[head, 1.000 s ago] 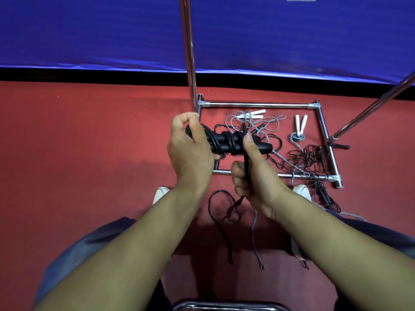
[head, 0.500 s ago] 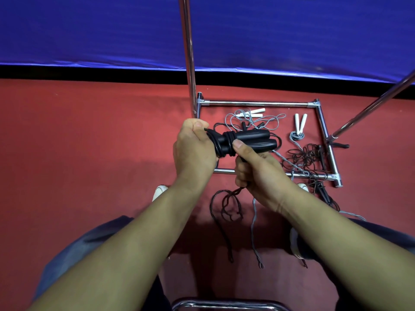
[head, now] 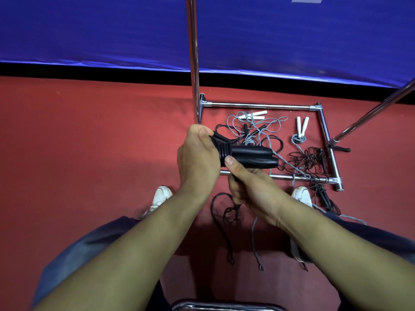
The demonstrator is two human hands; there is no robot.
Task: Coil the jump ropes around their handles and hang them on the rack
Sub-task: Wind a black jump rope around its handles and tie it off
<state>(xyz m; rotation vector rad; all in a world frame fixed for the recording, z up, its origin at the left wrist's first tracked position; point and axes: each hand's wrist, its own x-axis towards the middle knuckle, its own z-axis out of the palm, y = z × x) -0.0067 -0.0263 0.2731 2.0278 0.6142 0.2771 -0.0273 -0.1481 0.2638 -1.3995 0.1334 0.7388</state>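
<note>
— Red floor under a blue wall pad, and both hands are up over it. What do they hold?

— Left hand (head: 197,158) is curled round the wound end of the black handles (head: 251,157); right hand (head: 249,187) pinches them from below, thumb pressed at the edge of the coils, other fingers closed on the black cord that trails down.

— Changed since a second ago?

— Yes. Then the wraps sat spread mid-handle with the right thumb across them; now the coils (head: 223,151) are bunched tight near the left fist and more bare handle shows to the right. I judge the winding is being snugged, not done: a loose tail (head: 224,212) hangs to the floor.

— And beyond the hands?

— Inside the rack base (head: 258,106) lie uncoiled ropes: grey cord with white handles (head: 253,115), another white pair (head: 302,125), a dark tangle (head: 307,160). Nothing hangs on the rack's upright (head: 194,63).

— Any writing?

— None readable; a pale patch on the pad is cut off.
</note>
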